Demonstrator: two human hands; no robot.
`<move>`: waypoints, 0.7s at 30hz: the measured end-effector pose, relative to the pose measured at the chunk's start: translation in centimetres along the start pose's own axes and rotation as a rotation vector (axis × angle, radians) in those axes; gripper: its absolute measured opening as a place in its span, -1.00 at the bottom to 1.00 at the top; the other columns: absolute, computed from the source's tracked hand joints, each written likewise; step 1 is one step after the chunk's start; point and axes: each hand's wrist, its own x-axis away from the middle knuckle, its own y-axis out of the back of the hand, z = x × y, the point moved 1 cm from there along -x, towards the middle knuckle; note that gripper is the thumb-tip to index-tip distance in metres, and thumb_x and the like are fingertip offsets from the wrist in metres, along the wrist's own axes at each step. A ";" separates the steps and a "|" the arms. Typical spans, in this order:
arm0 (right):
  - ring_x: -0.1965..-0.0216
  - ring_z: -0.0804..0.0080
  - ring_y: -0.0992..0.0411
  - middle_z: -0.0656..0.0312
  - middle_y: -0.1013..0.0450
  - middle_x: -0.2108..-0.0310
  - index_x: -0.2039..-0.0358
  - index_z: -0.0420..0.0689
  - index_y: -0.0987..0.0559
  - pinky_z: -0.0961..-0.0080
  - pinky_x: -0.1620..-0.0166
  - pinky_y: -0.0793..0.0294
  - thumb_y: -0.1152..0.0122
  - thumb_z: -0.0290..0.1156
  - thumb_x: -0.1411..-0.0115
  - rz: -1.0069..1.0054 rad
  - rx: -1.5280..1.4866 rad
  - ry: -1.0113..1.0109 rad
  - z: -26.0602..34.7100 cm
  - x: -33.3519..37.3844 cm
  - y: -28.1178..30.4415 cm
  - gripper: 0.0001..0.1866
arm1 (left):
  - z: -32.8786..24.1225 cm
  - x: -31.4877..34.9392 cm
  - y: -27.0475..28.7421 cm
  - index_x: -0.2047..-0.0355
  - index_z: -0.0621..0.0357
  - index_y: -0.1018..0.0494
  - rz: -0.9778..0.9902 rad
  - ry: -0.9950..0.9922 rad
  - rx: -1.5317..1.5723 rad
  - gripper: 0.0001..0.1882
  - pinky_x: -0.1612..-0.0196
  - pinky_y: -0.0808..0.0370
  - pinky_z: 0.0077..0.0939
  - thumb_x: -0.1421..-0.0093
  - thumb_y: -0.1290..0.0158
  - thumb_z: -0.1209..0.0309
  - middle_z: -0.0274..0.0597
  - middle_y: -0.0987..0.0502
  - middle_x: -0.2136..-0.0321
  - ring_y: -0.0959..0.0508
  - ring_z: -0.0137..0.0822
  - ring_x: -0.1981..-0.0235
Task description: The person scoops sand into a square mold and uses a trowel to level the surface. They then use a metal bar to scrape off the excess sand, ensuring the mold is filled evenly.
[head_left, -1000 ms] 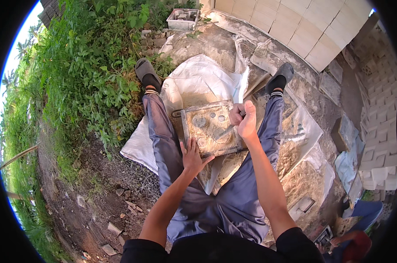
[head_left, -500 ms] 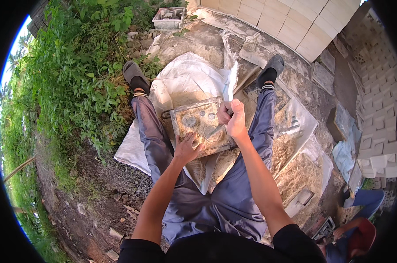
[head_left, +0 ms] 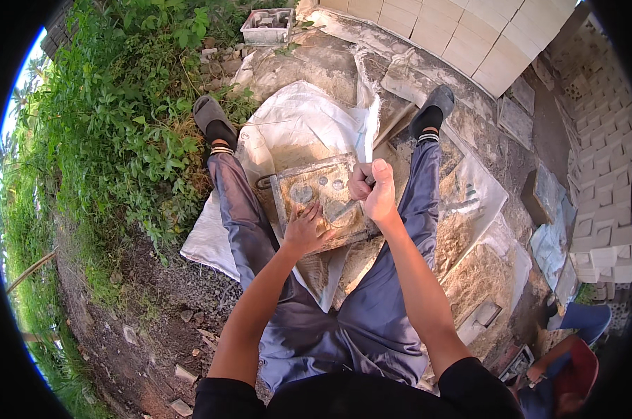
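Observation:
A square, shallow frame (head_left: pixel 279 202) filled with tan, sandy material lies between my legs on a white woven sack (head_left: pixel 305 105). Grey round patches (head_left: pixel 301 193) show in its surface, and a bent metal handle (head_left: pixel 263 182) sticks out at its left. My left hand (head_left: pixel 306 227) lies on the frame's near part, fingers stretched out, holding nothing. Above the frame's right side, my right hand (head_left: pixel 375 188) is closed in a fist with the thumb on top. A small dark bit shows in the fist; the rest of what it grips is hidden.
Loose tan powder (head_left: pixel 476 279) covers the sheet at right, with a flat grey block (head_left: pixel 478 321) on it. Another person (head_left: pixel 563 370) sits at lower right. Stacked pale blocks (head_left: pixel 602 209) stand at far right, green plants (head_left: pixel 134 133) at left, a grey crate (head_left: pixel 267 26) at the back.
My left hand has shifted slightly right and up across the frame, its fingers now flatter. My right fist has moved only slightly, to the right.

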 end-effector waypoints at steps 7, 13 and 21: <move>0.80 0.62 0.10 0.41 0.06 0.84 0.84 -0.09 -0.11 0.59 0.70 0.17 0.25 0.31 -0.13 -0.007 0.047 0.000 0.7 -1.1 -0.5 -0.27 | 1.0 -3.9 2.0 -0.11 0.35 -0.18 0.136 -0.138 -0.068 -0.02 -0.27 0.08 -0.10 0.07 0.06 -0.29 0.00 -0.23 -0.14 -0.07 -0.16 -0.25; 0.78 0.62 0.12 0.41 0.06 0.82 0.83 -0.10 -0.10 0.58 0.66 0.17 0.22 0.29 -0.12 0.043 -0.005 -0.019 -0.1 -0.4 0.1 -0.29 | 0.8 -4.9 1.8 -0.23 0.23 0.02 0.251 -0.255 -0.347 0.21 -0.31 0.41 -0.13 0.22 0.23 -0.50 -0.20 0.02 -0.27 0.18 -0.32 -0.32; 0.75 0.63 0.05 0.40 -0.02 0.82 0.84 -0.13 -0.14 0.60 0.67 0.12 0.24 0.26 -0.15 0.022 0.012 -0.053 -0.2 -0.6 0.6 -0.29 | -0.5 -5.0 2.6 -0.24 0.14 0.03 0.384 -0.158 -0.349 0.17 -0.30 0.48 -0.11 0.19 0.21 -0.48 -0.28 0.02 -0.27 0.22 -0.31 -0.32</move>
